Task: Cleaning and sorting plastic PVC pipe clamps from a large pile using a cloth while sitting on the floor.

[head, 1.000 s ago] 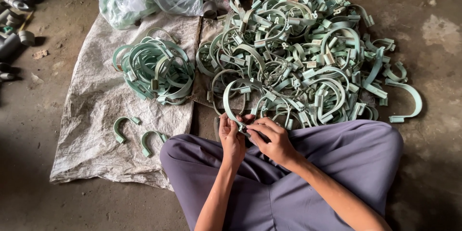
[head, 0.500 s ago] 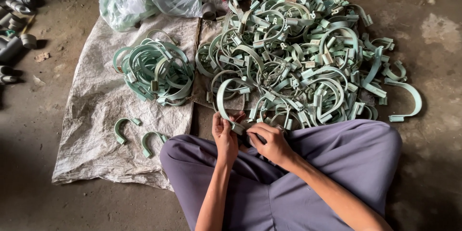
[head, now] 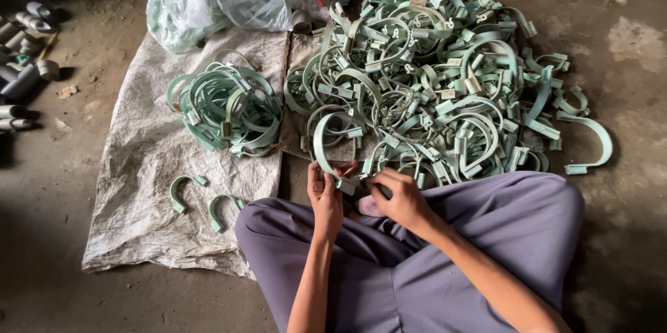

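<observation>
While left hand [head: 325, 197] pinches curved green plastic clamp [head: 325, 144], right hand [head: 399, 197] grips its end.

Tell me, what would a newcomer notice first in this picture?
First, the big pile of pale green curved clips on the floor ahead of the seated person. Next, the left hand and right hand holding one clip above the lap, with a smaller bundle on the sack.
</observation>
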